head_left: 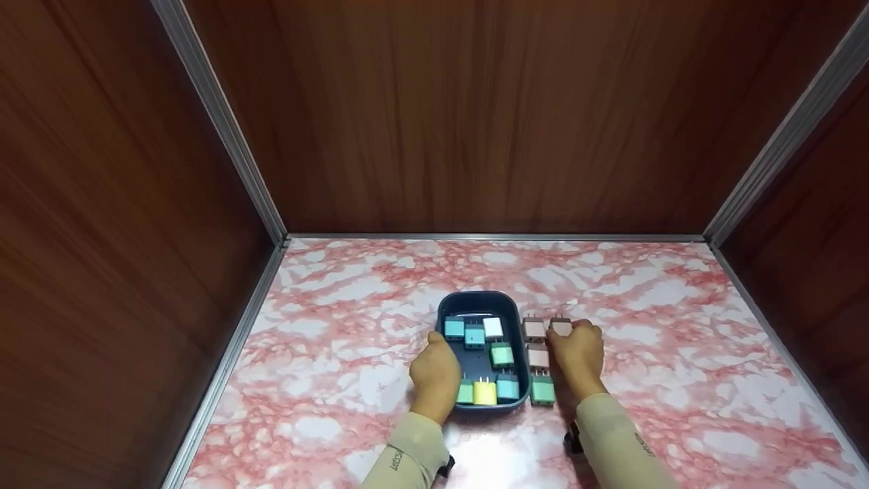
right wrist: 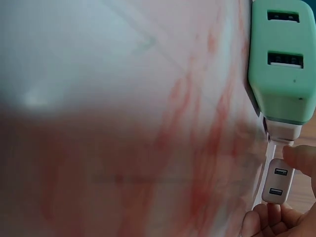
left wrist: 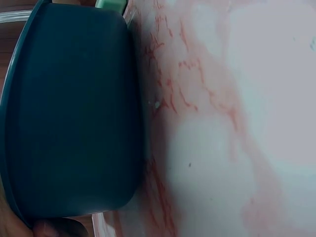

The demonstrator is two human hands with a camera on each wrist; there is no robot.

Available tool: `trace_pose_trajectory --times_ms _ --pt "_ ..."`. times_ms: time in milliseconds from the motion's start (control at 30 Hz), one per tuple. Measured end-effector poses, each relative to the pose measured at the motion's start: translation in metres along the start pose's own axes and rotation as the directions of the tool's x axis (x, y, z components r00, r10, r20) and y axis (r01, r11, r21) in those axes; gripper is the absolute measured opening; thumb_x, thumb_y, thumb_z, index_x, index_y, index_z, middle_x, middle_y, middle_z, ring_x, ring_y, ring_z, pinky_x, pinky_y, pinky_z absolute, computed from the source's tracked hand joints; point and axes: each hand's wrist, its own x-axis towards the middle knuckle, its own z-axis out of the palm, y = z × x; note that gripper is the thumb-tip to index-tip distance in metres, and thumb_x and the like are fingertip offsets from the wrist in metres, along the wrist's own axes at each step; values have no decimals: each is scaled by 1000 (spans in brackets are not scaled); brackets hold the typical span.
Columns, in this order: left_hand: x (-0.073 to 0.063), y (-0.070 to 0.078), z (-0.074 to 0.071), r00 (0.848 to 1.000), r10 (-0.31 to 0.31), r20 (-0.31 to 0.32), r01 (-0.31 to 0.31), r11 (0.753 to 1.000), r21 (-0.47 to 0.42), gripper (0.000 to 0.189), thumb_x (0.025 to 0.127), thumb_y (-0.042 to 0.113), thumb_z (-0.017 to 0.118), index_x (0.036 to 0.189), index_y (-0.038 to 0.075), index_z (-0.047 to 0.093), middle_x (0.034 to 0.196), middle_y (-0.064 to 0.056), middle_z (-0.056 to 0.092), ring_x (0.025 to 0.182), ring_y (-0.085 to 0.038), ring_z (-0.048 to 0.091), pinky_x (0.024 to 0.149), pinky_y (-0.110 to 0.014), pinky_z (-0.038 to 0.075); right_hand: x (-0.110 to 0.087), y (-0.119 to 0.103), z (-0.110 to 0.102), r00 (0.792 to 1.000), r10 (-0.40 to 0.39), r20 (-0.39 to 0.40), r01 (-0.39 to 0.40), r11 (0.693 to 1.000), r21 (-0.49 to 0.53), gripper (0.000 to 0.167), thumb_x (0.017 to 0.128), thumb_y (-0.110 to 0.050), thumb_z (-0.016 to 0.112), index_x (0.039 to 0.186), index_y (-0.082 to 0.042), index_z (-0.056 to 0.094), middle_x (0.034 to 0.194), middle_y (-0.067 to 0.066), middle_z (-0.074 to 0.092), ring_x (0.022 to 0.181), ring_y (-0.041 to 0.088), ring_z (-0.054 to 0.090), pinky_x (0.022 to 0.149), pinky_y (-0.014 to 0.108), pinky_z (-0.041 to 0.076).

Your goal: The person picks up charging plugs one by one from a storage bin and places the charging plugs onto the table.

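A dark blue plastic tray point(head_left: 481, 295) holds several USB charger plugs: teal ones point(head_left: 454, 329), a white one point(head_left: 493, 329), green ones point(head_left: 502, 355) and a yellow one point(head_left: 485, 394). My left hand point(head_left: 436, 373) grips the tray's left side, thumb at the rim; the left wrist view is largely filled by the tray wall point(left wrist: 74, 108). To the right of the tray, my right hand point(head_left: 581, 353) pinches a pink charger point(right wrist: 279, 182) between thumb and fingers, its two USB ports showing in the right wrist view.
Beside the tray's right wall stand two pink chargers point(head_left: 535, 329) in a column, with a green charger point(head_left: 542, 391) nearest me. The red-and-white marbled tabletop point(head_left: 353, 292) is bounded by brown wood-grain panels point(head_left: 495, 122) with metal edge strips.
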Motion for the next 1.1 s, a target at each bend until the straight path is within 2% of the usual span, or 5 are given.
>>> trace_pose_trajectory --times_ms 300,500,767,933,1100 --pt "0 1 0 1000 -1 -14 1 1000 -15 13 93 6 57 105 6 57 68 -10 70 59 -26 69 49 -43 52 3 3 0 1000 29 -1 -29 1000 6 54 89 -33 74 116 11 60 114 31 57 105 48 58 94 59 46" --pt "1 1 0 1000 -12 20 13 999 -35 15 93 5 56 108 6 56 70 -11 71 60 -27 68 50 -44 52 4 3 1 1000 23 8 -22 1000 -15 52 89 -32 74 113 12 61 113 32 58 104 48 59 93 60 47" --pt "3 -2 3 998 -12 60 15 999 -51 24 92 8 61 115 5 57 73 -10 72 64 -26 70 53 -44 53 3 3 -1 999 17 42 -17 1000 4 58 88 -32 75 117 15 58 115 33 55 107 49 57 98 60 45" --pt "5 -6 1 993 -9 120 23 993 -115 34 90 10 65 122 3 56 81 -11 74 71 -28 71 58 -46 55 2 4 -4 997 37 67 -39 999 18 64 90 -36 74 126 14 56 122 34 53 112 48 56 100 59 45" --pt "5 -9 -2 987 -12 162 47 976 -212 43 90 11 65 131 2 56 87 -12 73 77 -29 71 62 -48 53 3 4 -7 998 33 50 -35 999 25 64 92 -38 71 129 12 56 125 34 52 114 50 56 100 59 44"
